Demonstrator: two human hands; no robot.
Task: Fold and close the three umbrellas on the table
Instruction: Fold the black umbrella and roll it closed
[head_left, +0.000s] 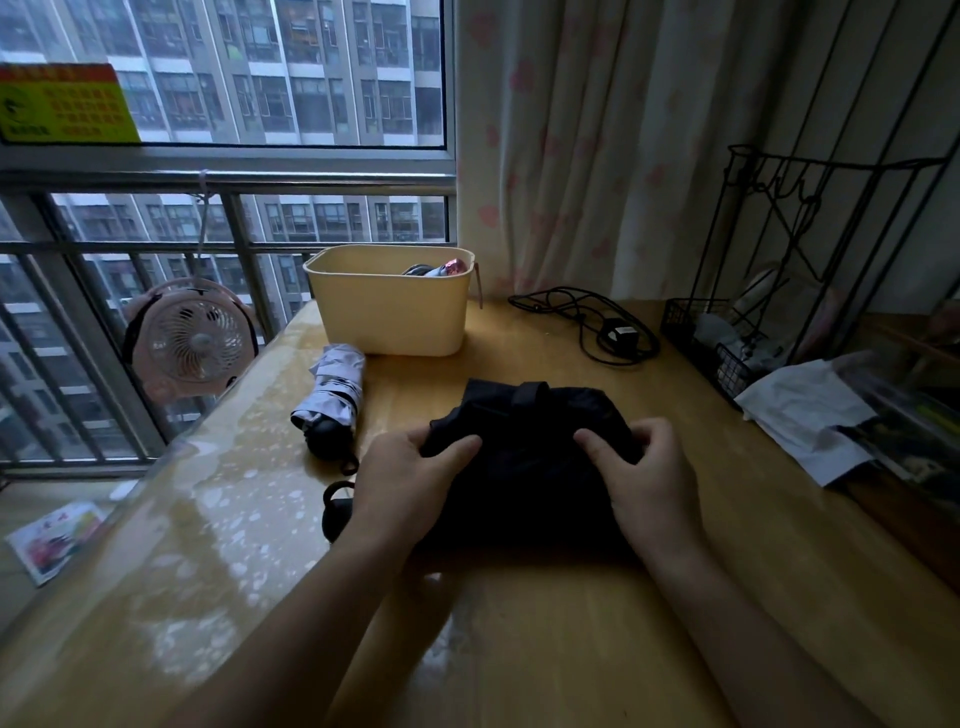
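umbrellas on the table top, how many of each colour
black: 1, the black umbrella, gripped by the left hand and the right hand
pale grey: 1, the grey umbrella, bundled, near the cream tub
total: 2
The item inside the tub is too hidden to count.

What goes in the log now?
black umbrella: bunched | left hand: grips it | right hand: grips it | grey umbrella: lies apart

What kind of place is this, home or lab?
Probably a home, a high-rise flat: a barred glass window facing apartment towers, a cream curtain with pink flowers, a small pink round fan. The left hand and right hand grip a black fabric umbrella.
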